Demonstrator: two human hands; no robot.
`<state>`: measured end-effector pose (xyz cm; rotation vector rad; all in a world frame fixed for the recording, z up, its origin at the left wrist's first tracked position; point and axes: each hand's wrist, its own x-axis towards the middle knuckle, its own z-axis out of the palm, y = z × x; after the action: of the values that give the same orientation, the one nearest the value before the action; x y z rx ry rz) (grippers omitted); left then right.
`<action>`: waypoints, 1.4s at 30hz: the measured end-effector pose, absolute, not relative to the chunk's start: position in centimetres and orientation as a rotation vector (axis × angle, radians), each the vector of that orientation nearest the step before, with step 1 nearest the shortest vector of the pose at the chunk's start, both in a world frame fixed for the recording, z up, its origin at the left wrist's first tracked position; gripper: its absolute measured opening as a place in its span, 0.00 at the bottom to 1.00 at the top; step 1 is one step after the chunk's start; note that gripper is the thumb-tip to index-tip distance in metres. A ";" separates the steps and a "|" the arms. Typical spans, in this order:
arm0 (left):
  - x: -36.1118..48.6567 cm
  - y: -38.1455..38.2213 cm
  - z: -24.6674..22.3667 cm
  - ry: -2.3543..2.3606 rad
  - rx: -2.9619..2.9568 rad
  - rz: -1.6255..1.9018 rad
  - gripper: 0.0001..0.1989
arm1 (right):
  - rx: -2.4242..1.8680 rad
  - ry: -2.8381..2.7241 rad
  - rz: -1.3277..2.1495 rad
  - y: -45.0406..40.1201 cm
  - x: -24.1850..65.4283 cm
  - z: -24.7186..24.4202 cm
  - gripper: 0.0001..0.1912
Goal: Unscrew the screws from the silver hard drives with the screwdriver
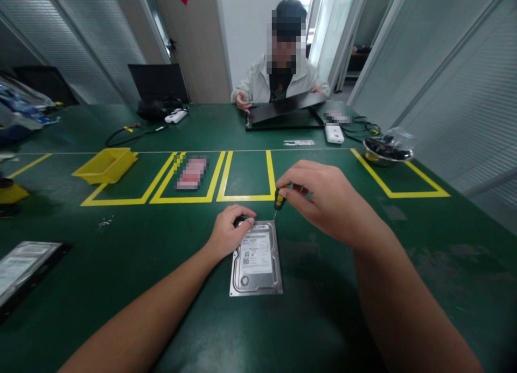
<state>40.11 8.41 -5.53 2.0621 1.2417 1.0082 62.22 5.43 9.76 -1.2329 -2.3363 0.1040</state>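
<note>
A silver hard drive (260, 265) with a white label lies flat on the green table (194, 319). My left hand (231, 230) grips its upper left corner, thumb on top and fingers along the far edge. In my right hand (313, 198) is a small yellow and black screwdriver (279, 199), pinched between thumb and fingers. Its thin shaft points down to the drive's upper right corner; whether the tip sits in a screw is too small to tell.
Yellow bin (105, 167) at left, near small loose bits (106, 221). Another drive (26, 265) lies at the left edge. A metal bowl (388, 153) of dark parts stands at right. Across the table, a person (258, 82) holds a dark panel (286, 106); a white device (334, 133) is nearby.
</note>
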 end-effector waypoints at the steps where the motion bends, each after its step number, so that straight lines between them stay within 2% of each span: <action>1: 40.1 8.4 -5.5 1.243 2.062 1.008 0.07 | -1.230 -2.334 0.106 5.4 62.2 9.8 0.07; 42: 40.1 8.5 -5.7 1.234 2.055 1.039 0.07 | -1.189 -2.288 0.077 6.1 62.4 9.2 0.03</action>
<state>40.08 8.54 -5.71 2.0546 1.2337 1.0388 62.38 6.12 9.19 -1.1888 -2.2875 0.0765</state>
